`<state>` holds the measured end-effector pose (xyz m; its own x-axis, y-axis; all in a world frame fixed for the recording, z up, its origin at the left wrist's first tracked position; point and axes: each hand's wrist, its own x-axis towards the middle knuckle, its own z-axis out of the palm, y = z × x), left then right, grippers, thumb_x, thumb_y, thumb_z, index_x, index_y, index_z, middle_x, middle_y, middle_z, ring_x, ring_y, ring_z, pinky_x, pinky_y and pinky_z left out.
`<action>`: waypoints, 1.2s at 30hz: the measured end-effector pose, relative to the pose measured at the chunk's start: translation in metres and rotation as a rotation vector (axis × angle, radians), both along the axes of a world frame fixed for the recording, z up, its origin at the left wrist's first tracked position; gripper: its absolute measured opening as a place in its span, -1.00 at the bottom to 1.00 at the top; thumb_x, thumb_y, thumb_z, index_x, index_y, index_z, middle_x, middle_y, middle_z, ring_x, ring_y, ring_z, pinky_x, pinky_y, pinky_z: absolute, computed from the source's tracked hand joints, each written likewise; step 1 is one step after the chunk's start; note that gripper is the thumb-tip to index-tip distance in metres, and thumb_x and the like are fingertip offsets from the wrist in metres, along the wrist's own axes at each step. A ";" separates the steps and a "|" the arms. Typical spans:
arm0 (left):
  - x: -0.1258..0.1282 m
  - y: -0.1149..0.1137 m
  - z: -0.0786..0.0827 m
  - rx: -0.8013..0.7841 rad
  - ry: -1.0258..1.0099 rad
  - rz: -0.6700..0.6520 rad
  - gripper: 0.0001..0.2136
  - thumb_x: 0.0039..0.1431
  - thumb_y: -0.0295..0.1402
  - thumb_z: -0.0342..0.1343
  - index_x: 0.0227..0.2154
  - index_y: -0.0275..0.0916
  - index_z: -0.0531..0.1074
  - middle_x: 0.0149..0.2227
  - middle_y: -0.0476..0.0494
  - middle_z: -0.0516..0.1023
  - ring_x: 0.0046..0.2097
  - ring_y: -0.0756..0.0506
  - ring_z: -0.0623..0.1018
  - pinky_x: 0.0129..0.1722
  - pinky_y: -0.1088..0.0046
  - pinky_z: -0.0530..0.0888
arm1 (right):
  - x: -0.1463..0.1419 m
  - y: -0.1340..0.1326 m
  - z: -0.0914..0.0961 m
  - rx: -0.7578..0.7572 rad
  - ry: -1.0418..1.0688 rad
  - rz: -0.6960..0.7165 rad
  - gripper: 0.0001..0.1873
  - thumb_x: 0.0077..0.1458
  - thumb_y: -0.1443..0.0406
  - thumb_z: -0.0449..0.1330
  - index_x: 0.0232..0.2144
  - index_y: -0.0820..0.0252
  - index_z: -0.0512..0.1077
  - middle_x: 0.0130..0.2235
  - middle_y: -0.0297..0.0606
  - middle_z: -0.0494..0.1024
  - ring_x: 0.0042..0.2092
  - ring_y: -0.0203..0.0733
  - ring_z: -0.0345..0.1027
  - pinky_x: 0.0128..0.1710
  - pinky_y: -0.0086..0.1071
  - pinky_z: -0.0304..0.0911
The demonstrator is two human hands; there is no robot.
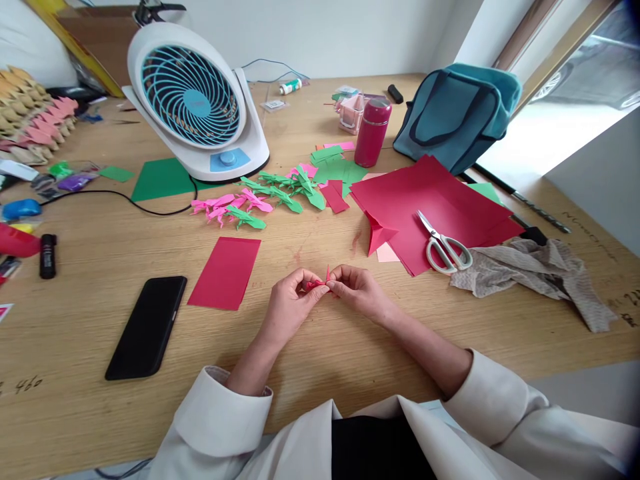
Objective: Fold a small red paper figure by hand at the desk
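Note:
My left hand (296, 293) and my right hand (356, 287) meet over the near middle of the table. Both are closed in a pinch on one small folded red paper piece (316, 285), mostly hidden by the fingers. A thin red point of it sticks up between the fingertips. Left of my hands lies a red paper rectangle (225, 273). Beyond them, pink folded paper figures (215, 205) and green folded paper figures (285, 193) lie in a loose group. To the right, scissors (444, 247) rest on large red paper sheets (425, 207).
A black phone (147, 327) and a black marker (48, 257) lie at the left. A white fan (250, 133) stands at the back, its cord running left. Further right are a red flask (373, 133), a teal bag (457, 113) and a crumpled cloth (530, 270).

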<state>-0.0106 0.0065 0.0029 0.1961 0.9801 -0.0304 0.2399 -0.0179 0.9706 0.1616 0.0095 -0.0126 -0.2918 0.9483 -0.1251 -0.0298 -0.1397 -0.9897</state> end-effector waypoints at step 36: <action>0.002 0.004 -0.002 -0.064 -0.260 0.025 -0.81 0.01 -0.35 0.26 -0.32 -0.25 0.41 -0.36 -0.02 0.53 -0.29 0.00 0.54 -0.19 0.47 0.49 | 0.001 0.000 0.002 -0.097 0.131 0.008 -0.52 -0.10 -0.05 0.39 -0.45 0.19 0.36 -0.50 -0.42 0.41 -0.47 -0.37 0.18 -0.45 -0.44 0.07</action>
